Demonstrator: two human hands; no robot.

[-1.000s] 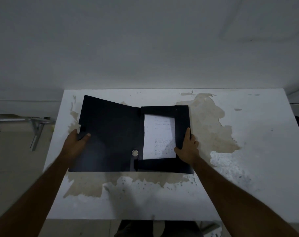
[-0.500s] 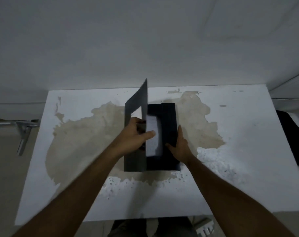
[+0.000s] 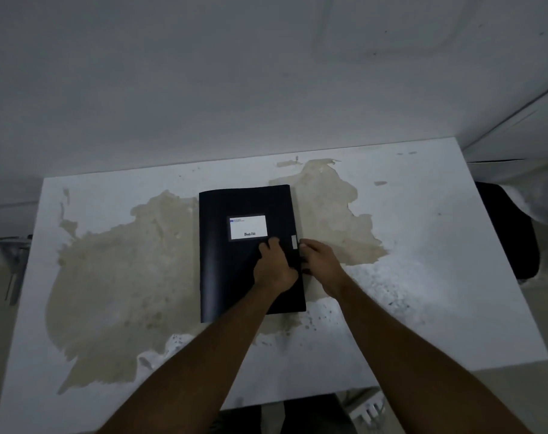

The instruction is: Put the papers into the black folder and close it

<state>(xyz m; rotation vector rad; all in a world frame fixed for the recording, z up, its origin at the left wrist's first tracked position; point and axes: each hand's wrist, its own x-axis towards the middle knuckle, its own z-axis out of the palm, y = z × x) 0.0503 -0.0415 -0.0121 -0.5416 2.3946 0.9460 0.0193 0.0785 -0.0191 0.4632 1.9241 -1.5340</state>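
The black folder [image 3: 229, 264] lies flat on the white table [image 3: 423, 245] with its front cover down, a white label [image 3: 247, 227] facing up. The papers are hidden inside it. My left hand [image 3: 274, 267] presses on the cover near its right edge, fingers bent. My right hand [image 3: 321, 261] touches the folder's right edge, fingers curled around the side by a small light tab [image 3: 294, 242].
The table's paint is peeled in a large beige patch [image 3: 125, 270] around the folder. A black object [image 3: 507, 230] stands off the table's right edge. A metal frame [image 3: 12, 261] is at the far left, and a pale wall rises behind the table.
My left hand swung the open cover from the left over the papers and down flat. The folder went from open to closed. My right hand stayed at the right edge.
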